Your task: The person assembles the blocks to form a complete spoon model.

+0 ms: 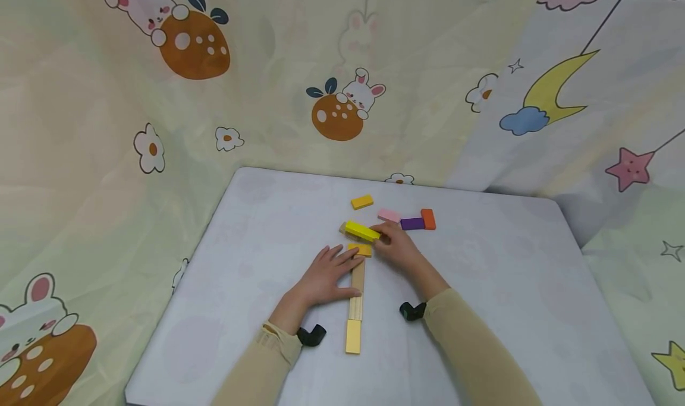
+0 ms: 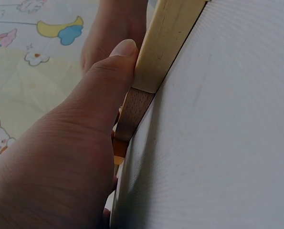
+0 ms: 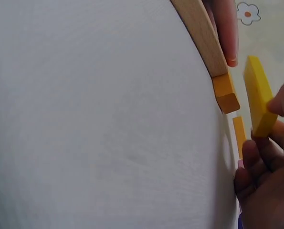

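Observation:
My right hand (image 1: pixel 398 248) pinches a bright yellow block (image 1: pixel 362 231) near one end, and the right wrist view shows that yellow block (image 3: pixel 259 98) raised off the table. A tan patch shows at its far end; I cannot tell what it is. Just below lies an orange-yellow block (image 1: pixel 360 250), set crosswise at the top of a straight row of wooden blocks (image 1: pixel 355 305). My left hand (image 1: pixel 326 278) is spread beside this row, fingertips at the crosswise block and thumb against the row's side. The left wrist view shows the thumb (image 2: pixel 118 62) alongside a pale wooden block (image 2: pixel 168 43).
Farther back on the white table (image 1: pixel 241 227) are a yellow-orange block (image 1: pixel 362 202), a pink block (image 1: pixel 389 215), a purple block (image 1: pixel 412 223) and an orange block (image 1: pixel 428 219). A printed cloth (image 1: pixel 267 85) hangs behind the table's back edge.

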